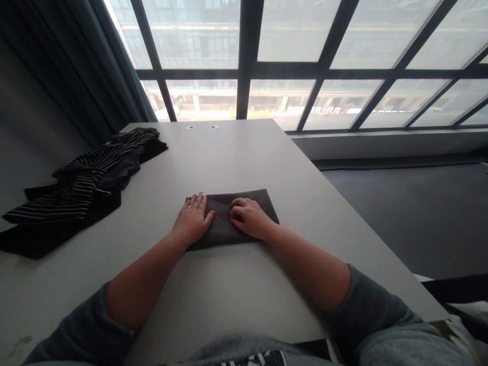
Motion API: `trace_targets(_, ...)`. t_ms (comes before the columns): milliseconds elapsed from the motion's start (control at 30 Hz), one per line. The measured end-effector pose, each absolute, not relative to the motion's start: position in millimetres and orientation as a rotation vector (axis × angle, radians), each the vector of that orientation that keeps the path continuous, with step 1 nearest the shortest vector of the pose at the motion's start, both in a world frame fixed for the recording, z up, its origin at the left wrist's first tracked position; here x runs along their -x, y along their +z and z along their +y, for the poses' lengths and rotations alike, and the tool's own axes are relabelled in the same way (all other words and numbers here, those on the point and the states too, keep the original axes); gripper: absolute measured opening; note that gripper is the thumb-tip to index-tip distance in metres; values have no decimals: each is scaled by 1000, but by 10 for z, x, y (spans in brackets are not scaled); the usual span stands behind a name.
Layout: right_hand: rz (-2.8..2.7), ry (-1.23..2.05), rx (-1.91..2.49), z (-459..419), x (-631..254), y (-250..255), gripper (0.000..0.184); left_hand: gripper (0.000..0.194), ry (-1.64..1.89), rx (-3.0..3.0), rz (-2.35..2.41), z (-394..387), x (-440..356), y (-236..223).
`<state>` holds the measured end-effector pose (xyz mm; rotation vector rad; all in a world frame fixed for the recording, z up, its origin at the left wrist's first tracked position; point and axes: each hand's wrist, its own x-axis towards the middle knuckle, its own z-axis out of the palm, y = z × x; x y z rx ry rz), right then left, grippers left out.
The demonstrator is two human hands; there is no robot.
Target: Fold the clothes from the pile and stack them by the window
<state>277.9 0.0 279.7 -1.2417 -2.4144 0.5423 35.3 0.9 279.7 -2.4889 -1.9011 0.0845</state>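
A dark grey folded cloth point(223, 223), roughly rectangular, lies flat on the white table point(236, 290) in front of me. My left hand point(193, 218) rests on its left side, fingers stretched forward and the thumb spread to the right. On the right part of the cloth sits my right hand point(251, 218), its fingers loosely curled, with a gap between thumb and forefinger. No fold of cloth shows gripped in either hand. The cloth's left edge is partly hidden under my left hand.
Along the table's left edge lies a loose pile of dark clothes, with a black-and-white striped garment point(82, 188) on top. Two small round fittings point(215, 127) are set in the far end. Beyond stand large windows point(206, 35) and a dark curtain point(76, 56). Grey floor point(389, 213) lies right.
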Motion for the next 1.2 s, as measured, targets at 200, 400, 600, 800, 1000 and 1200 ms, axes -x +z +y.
trace_targets(200,-2423,582,1440,10,-2732,2710,71,70,105,2465,-1906,11,-349,2784)
trace_targets(400,-2298,565,1349,-18,-2818,2693,62,71,118,2481,-1942,14,-352,2817)
trace_targets(600,-2467,571,1332,-31,-2797,2754,30,72,93,2493,-1959,18,-353,2813)
trace_targets(800,-2424,580,1563,-31,-2721,2729,80,71,21,2502,-1942,25,-336,2767)
trace_targets(1000,-2313,524,1564,-3,-2814,2660,84,53,-127,2804,-1448,-46,-373,2911)
trace_targets(1200,-2372,441,1580,26,-2847,2667,81,55,27,3008,-1255,-44,-451,2882)
